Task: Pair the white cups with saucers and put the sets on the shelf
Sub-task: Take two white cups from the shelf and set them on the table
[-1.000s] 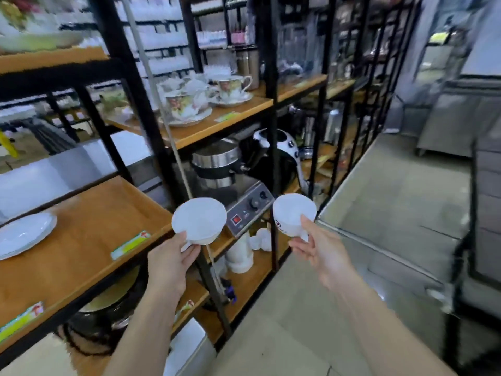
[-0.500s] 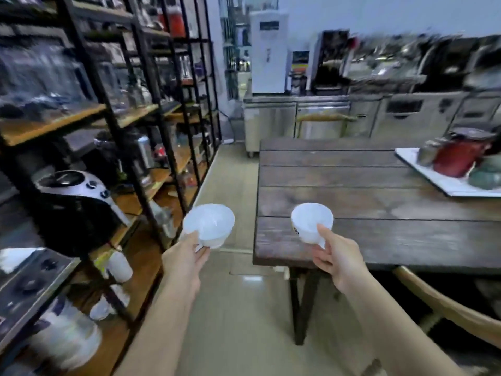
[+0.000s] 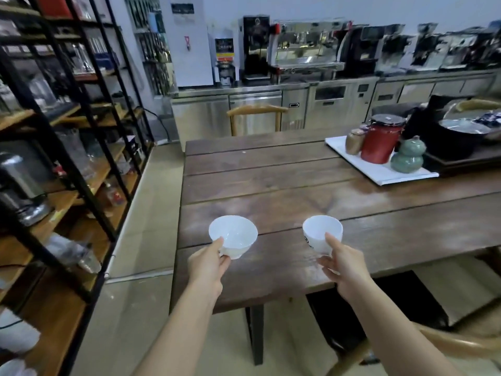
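Observation:
I hold one white cup in each hand above the near left part of a dark wooden table (image 3: 284, 183). My left hand (image 3: 207, 267) grips a wide white cup (image 3: 233, 236) by its lower side. My right hand (image 3: 343, 265) grips a narrower white cup (image 3: 321, 232) with a dark mark on its side, thumb on the rim. Both cups are upright and look empty. No saucer is in view. The black-framed shelf (image 3: 81, 164) with wooden boards stands at the left.
A white tray (image 3: 379, 173) at the table's far right carries a red canister (image 3: 379, 143), a green gourd jar (image 3: 406, 157) and a brown jar. A wooden chair (image 3: 256, 111) stands behind the table, another at the near right. Steel counters with coffee machines line the back wall.
The view has swung right, from the shelf to the wooden table. Both hands still hold their cups and now hover over the table's near left part.

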The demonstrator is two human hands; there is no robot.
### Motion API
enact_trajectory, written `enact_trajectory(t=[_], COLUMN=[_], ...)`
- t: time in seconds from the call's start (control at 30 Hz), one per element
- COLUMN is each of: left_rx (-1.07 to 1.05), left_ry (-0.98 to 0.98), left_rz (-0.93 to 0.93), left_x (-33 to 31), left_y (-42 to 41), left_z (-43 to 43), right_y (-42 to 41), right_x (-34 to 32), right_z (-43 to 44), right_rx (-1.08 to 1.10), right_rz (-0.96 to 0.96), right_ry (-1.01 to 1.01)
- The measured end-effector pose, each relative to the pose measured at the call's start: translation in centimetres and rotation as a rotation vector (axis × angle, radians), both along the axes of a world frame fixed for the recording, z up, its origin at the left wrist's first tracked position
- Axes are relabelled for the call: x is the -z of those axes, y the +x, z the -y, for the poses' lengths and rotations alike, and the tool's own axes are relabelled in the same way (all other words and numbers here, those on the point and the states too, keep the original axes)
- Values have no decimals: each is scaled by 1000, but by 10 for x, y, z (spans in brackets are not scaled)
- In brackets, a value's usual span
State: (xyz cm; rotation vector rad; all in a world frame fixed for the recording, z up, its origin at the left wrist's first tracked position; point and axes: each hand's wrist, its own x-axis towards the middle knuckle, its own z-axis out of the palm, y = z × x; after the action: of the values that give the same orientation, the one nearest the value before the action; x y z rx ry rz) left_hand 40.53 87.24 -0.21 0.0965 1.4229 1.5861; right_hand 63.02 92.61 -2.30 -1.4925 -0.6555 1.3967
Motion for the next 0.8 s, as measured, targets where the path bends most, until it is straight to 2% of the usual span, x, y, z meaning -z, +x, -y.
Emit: enact_trajectory(t=[0.37,0.53,0.8], left_rx=[30,23,-9], left_ry=[-167,-238,-256], left_rz=[81,154,134], left_x=[32,46,61], left_y=[-4,-7,-4], left_z=[-132,-163,-192], right_y=[-15,-19,-19], right_x=[48,55,65], right_z=[-135,-172,-218], right_rx=[-38,-26,-105], right_rz=[59,15,28], right_ry=[-176,-249,-231])
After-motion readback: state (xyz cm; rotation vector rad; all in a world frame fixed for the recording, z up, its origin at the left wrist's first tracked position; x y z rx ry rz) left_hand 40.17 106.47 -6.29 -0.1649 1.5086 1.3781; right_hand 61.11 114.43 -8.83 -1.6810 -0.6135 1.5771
